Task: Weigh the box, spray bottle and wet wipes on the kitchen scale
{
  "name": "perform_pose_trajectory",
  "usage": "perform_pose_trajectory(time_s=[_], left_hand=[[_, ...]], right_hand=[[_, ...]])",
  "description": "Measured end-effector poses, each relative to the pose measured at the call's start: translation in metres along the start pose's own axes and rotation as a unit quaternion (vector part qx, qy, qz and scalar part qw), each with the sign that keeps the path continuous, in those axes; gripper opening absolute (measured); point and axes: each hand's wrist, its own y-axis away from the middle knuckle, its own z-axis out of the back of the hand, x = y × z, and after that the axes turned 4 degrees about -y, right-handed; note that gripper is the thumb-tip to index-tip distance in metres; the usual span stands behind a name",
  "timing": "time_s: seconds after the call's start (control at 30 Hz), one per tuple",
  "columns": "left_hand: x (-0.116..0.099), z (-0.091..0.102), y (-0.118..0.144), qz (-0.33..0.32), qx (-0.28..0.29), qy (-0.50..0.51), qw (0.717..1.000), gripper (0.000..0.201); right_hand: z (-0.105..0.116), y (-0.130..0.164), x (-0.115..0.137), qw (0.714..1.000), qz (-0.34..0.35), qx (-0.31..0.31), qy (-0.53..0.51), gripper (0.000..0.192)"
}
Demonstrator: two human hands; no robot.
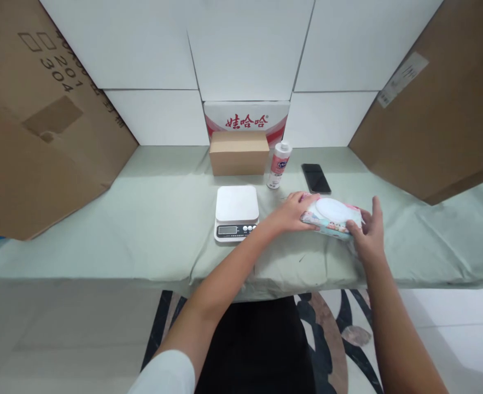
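A pack of wet wipes [332,215] with a white oval lid and a pink, patterned wrapper sits on the pale green table cloth [143,219], right of centre. My left hand [294,210] grips its left end. My right hand [368,230] grips its right front corner, thumb up beside the pack. The pack looks slightly raised at its near edge; I cannot tell if it is off the cloth. A white kitchen scale [237,211] with a small display stands just left of my left hand.
Behind the scale are a small cardboard box [239,152], a white bottle [278,165] with a red label and a black phone [315,178] lying flat. A red-and-white carton [246,117] leans on the white wall. Large cardboard sheets [40,120] flank both sides.
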Motion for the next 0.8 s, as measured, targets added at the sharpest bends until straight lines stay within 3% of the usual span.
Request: perform_pose_trajectory(time_s=[0.1, 0.2, 0.3, 0.37, 0.4, 0.47, 0.57, 0.67, 0.73, 0.8], left_hand=[[0.005, -0.015, -0.015, 0.024, -0.003, 0.042, 0.999, 0.092], [0.000, -0.019, -0.012, 0.043, -0.053, 0.022, 0.997, 0.089], [-0.018, -0.018, 0.012, 0.029, -0.123, -0.041, 0.991, 0.081], [-0.030, -0.018, 0.037, -0.041, -0.140, -0.070, 0.987, 0.062], [-0.035, -0.018, 0.051, -0.098, -0.128, -0.081, 0.984, 0.050], [-0.042, -0.020, 0.076, -0.240, -0.057, -0.099, 0.964, 0.034], [-0.048, -0.026, 0.101, -0.396, 0.110, -0.124, 0.903, 0.026], [-0.051, -0.032, 0.107, -0.424, 0.223, -0.133, 0.868, 0.024], [-0.051, -0.035, 0.105, -0.413, 0.249, -0.121, 0.867, 0.026], [-0.048, -0.037, 0.103, -0.390, 0.248, -0.104, 0.881, 0.029]], right_hand=[[0.001, -0.008, -0.004, 0.999, -0.014, -0.044, 0.022, 0.120], [-0.003, -0.012, 0.001, 0.997, -0.025, -0.067, 0.043, 0.112], [-0.009, -0.005, 0.022, 0.983, 0.007, -0.134, 0.124, 0.101], [-0.021, 0.005, 0.044, 0.963, 0.085, -0.196, 0.166, 0.087], [-0.031, 0.009, 0.056, 0.957, 0.124, -0.209, 0.157, 0.079], [-0.062, 0.013, 0.076, 0.968, 0.166, -0.174, 0.070, 0.062], [-0.130, 0.000, 0.087, 0.986, 0.122, -0.064, -0.095, 0.052], [-0.201, -0.034, 0.072, 0.987, 0.051, -0.036, -0.151, 0.065], [-0.236, -0.057, 0.053, 0.990, 0.029, -0.028, -0.132, 0.069], [-0.255, -0.073, 0.034, 0.994, 0.034, -0.011, -0.104, 0.061]])
